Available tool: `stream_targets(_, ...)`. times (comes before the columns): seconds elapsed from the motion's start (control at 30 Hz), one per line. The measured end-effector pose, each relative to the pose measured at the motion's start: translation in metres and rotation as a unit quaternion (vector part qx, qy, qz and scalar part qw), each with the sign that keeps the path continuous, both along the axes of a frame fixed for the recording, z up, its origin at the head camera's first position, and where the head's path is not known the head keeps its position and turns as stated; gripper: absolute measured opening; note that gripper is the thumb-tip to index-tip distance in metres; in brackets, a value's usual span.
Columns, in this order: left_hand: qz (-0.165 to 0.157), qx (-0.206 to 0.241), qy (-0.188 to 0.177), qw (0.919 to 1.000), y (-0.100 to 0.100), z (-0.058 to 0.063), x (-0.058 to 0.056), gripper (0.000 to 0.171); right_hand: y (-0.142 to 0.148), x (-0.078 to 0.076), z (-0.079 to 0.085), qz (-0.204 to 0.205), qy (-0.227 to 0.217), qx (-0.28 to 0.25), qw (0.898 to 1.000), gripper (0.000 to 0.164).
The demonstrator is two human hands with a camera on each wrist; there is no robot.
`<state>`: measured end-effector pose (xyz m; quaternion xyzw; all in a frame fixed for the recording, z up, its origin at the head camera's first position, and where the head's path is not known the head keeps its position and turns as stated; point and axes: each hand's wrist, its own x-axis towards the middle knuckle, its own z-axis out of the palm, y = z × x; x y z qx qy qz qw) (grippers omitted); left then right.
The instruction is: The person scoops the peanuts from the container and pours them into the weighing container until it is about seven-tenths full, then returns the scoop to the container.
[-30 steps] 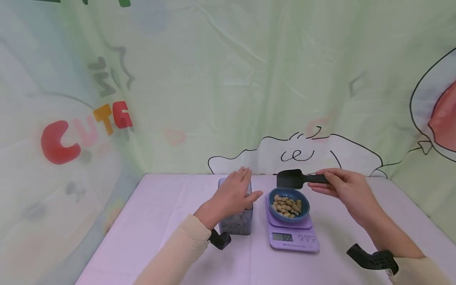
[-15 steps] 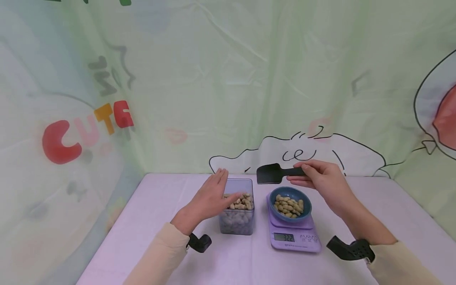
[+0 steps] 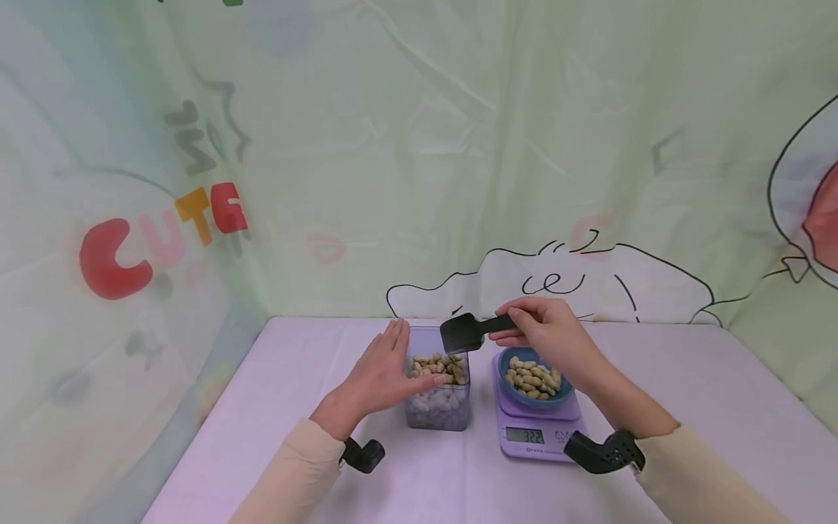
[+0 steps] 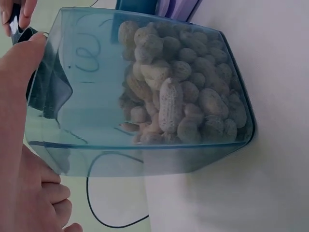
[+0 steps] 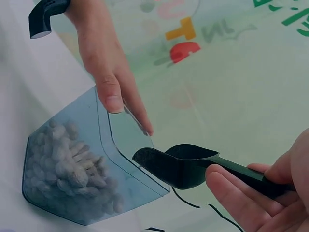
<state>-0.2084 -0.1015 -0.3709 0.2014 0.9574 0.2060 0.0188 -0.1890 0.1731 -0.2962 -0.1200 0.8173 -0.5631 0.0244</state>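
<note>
In the head view, a clear bluish container (image 3: 437, 407) holds unshelled peanuts (image 3: 439, 367). My left hand (image 3: 376, 375) rests against its upper left side with straight fingers, the thumb lying at the near rim. My right hand (image 3: 546, 335) pinches the handle of a black scoop (image 3: 463, 333), whose blade hangs over the container's right part. In the right wrist view the scoop (image 5: 181, 166) is close to the container's rim, and its bowl looks empty. To the right, a blue bowl (image 3: 503, 375) of peanuts stands on a purple kitchen scale (image 3: 517, 450), partly behind my right hand.
The scale's display (image 3: 524, 435) reads 322. A pale cloth covers the table (image 3: 314, 386). Behind it hangs a light green curtain (image 3: 366, 182) with printed drawings and letters. Each wrist wears a black camera mount, such as the right one (image 3: 605, 451).
My right hand has carried the scoop leftward from above the bowl to over the container. My left hand first shifted left off the container's opening and now lies along its left side.
</note>
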Motion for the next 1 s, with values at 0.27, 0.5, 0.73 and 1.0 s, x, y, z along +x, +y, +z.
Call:
stream_targets(0.27,0.001,-0.025,0.016,0.9996,0.001,-0.001,0.001,0.116,-0.01,-0.005,-0.002,0.012,0.018,0.035,0.999,0.03)
stream_targets(0.5,0.004,-0.05,0.032,0.9982,0.002,-0.005,-0.002,0.117,-0.024,-0.008,-0.007,0.014,0.075,0.081,0.994,0.027)
stream_targets(0.73,0.004,-0.079,0.051,0.9956,0.003,-0.004,-0.002,0.116,-0.039,-0.006,-0.007,0.033,0.155,0.148,0.976,0.024)
stream_targets(1.0,0.005,-0.092,0.058,0.9941,0.002,-0.004,-0.001,0.115,-0.055,-0.009,-0.012,0.057,0.205,0.223,0.951,0.02)
